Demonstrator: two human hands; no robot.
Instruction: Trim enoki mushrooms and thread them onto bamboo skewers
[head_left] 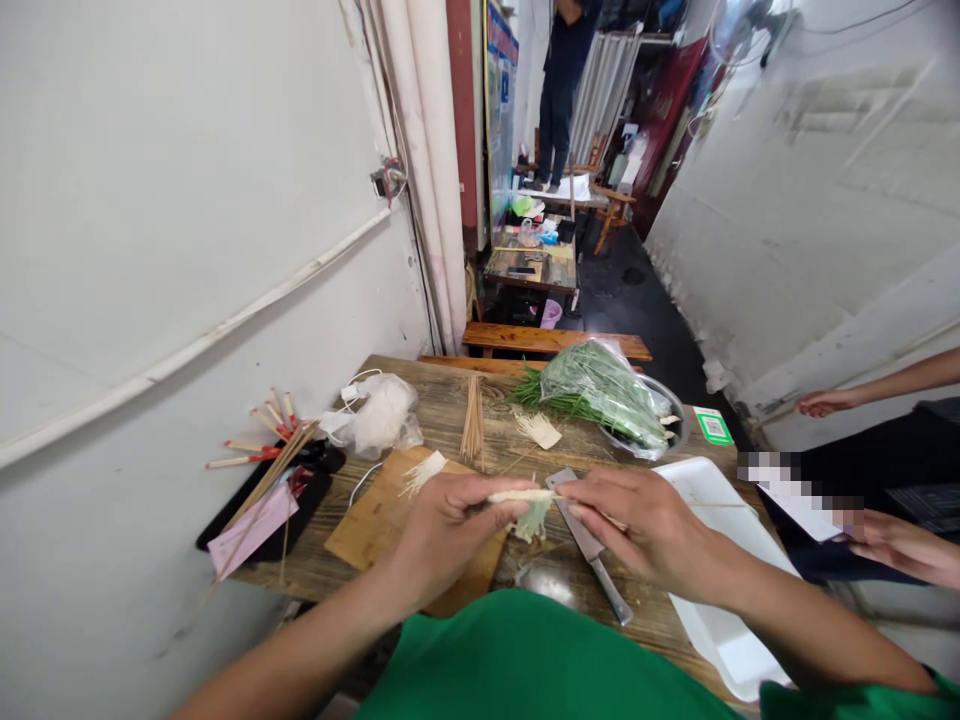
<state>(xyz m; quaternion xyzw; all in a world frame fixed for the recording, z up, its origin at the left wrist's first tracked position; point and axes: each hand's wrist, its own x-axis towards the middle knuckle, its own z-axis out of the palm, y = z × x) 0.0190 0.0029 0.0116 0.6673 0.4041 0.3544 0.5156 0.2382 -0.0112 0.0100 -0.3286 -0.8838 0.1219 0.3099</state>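
Note:
My left hand (450, 520) pinches a pale, flat-edged strip of food (517, 496) between thumb and fingers. A pale green, frayed part (531, 522) hangs below it. Level with it, my right hand (637, 520) is closed on a thin bamboo skewer (720, 504), whose far end sticks out over the white tray. Its other end meets the strip; how deep it goes in is hidden. Below my hands lies a knife (592, 560) on the wooden table. A fringed pale piece (424, 472) rests on the cutting board (367, 520), another fringed piece (540, 430) farther back.
Bamboo skewers (472, 420) lie mid-table, near a plastic bag (386, 415). Bagged green vegetables (600, 390) fill a bowl behind. The white tray (720, 570) stands right, a black container with sticks (262, 510) left. Another person's hand (900, 545) holds something white at right.

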